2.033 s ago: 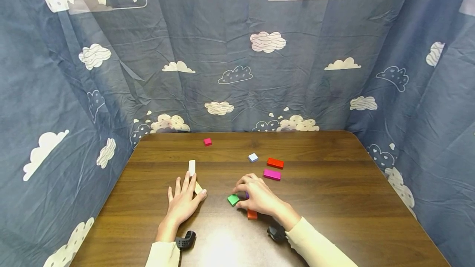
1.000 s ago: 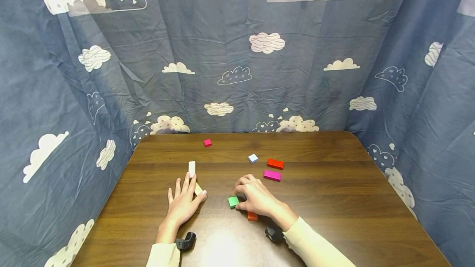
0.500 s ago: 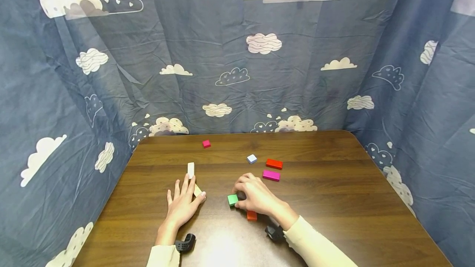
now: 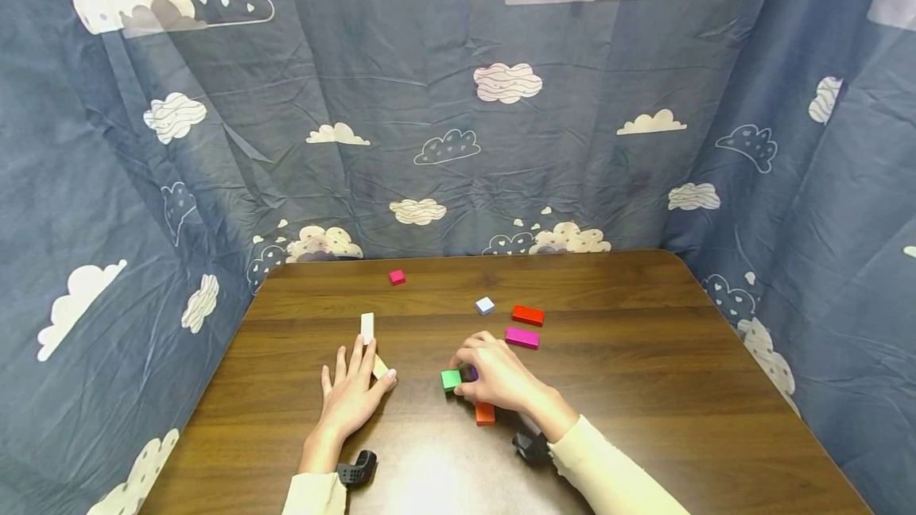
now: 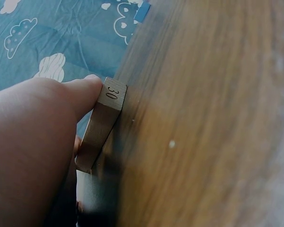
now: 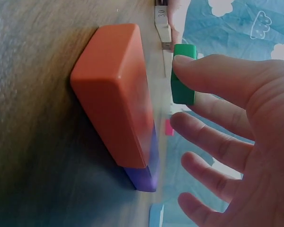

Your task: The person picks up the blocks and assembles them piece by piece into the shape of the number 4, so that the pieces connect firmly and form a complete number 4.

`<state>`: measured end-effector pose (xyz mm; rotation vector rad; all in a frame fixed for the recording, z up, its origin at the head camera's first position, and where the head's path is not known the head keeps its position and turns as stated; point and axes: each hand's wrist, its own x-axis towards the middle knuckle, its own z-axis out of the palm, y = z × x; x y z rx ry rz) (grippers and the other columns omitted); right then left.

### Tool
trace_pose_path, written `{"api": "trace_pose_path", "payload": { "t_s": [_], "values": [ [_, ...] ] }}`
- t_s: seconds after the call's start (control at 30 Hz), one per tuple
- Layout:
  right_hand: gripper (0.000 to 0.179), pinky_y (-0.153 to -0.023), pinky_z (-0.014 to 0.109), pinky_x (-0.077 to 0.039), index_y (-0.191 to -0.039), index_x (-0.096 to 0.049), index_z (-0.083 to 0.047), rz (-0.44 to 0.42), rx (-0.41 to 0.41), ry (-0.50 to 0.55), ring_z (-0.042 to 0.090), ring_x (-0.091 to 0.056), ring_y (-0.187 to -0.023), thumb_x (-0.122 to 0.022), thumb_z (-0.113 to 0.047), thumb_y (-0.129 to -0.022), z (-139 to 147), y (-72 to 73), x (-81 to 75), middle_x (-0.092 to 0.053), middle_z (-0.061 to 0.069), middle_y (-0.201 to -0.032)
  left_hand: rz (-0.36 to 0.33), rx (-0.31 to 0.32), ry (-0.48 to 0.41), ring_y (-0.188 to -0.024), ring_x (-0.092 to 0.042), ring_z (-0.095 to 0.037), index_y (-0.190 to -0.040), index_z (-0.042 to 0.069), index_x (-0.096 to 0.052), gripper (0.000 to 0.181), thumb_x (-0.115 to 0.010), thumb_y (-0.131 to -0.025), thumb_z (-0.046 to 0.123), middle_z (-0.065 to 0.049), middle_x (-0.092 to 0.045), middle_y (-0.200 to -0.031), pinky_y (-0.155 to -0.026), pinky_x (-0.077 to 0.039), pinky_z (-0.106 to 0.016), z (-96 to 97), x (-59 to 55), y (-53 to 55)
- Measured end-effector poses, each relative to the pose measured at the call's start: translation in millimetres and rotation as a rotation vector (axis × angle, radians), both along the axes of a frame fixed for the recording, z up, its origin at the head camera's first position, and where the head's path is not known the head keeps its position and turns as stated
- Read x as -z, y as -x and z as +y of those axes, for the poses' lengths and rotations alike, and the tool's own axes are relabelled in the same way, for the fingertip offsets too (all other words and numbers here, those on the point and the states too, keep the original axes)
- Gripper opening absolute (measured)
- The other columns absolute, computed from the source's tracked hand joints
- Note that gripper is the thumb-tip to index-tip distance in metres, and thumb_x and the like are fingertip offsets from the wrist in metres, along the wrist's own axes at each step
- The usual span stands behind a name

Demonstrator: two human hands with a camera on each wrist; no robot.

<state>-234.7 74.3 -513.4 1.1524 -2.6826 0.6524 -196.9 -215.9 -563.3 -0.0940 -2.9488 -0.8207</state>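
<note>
In the head view my left hand (image 4: 348, 402) lies with fingers spread on the table. Its thumb touches a pale wooden block (image 5: 101, 125) marked "30", which sits between thumb and index finger. A white block (image 4: 367, 327) lies just past the fingertips. With thumb and index finger, my right hand (image 4: 498, 376) pinches a small green block (image 6: 183, 75); the other fingers are loosely bent. Below that hand an orange block (image 6: 111, 85) lies on the table, with a purple block (image 6: 144, 178) at its far end, both partly hidden by the hand in the head view.
Past the right hand lie a magenta block (image 4: 522, 338), a red block (image 4: 528, 315) and a light blue block (image 4: 485, 306). A pink block (image 4: 397, 277) sits near the back edge of the wooden table (image 4: 615, 284). A cloud-patterned curtain (image 4: 422, 102) hangs behind.
The green block in the right hand's pinch has turned from a diamond-like angle to squarer with the view. The left hand stays in place. The head view has shifted slightly.
</note>
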Motion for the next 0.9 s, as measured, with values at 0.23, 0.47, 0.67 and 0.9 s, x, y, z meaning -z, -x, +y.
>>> {"api": "trace_pose_path", "payload": {
  "t_s": [0.23, 0.47, 0.67, 0.9],
  "values": [
    [0.027, -0.089, 0.042, -0.046, -0.096, -0.074, -0.021, -0.026, 0.026, -0.004, 0.020, -0.055, -0.107, -0.087, -0.032, -0.075, 4, -0.7, 0.4, -0.069, -0.007, -0.098, -0.029, 0.005, 0.013, -0.151, -0.001, -0.044, -0.162, 0.015, -0.023, 0.080, -0.047, -0.100, 0.060, -0.012, -0.010, -0.168, -0.112, 0.007, -0.070, 1.0, -0.2, -0.4],
    [0.026, -0.092, 0.042, -0.044, -0.097, -0.073, -0.022, -0.042, 0.061, -0.013, 0.019, -0.054, -0.108, -0.087, -0.033, -0.077, 8, -0.7, -2.0, -0.069, -0.008, -0.101, -0.022, 0.012, 0.002, -0.150, -0.002, -0.047, -0.161, 0.013, -0.024, 0.079, -0.047, -0.101, 0.059, -0.014, -0.011, -0.167, -0.110, 0.006, -0.072, 2.0, -0.7, -2.6],
    [0.026, -0.089, 0.042, -0.045, -0.096, -0.073, -0.022, -0.018, 0.067, -0.012, 0.020, -0.055, -0.106, -0.087, -0.033, -0.077, 11, 1.2, -6.3, -0.069, -0.007, -0.100, -0.061, 0.027, 0.008, -0.151, 0.004, -0.045, -0.163, 0.016, -0.016, 0.081, -0.042, -0.101, 0.062, -0.012, -0.004, -0.169, -0.110, 0.012, -0.071, -0.3, 0.3, -4.0],
    [0.025, -0.080, 0.035, -0.047, -0.094, -0.072, -0.021, -0.001, 0.101, 0.016, 0.016, -0.055, -0.095, -0.088, -0.029, -0.075, 20, 10.0, -9.3, -0.069, -0.005, -0.096, -0.068, 0.034, 0.008, -0.151, 0.004, -0.045, -0.163, 0.015, -0.017, 0.080, -0.043, -0.102, 0.060, -0.013, -0.004, -0.168, -0.110, 0.012, -0.071, 1.0, -2.1, -3.7]
  ]
}}
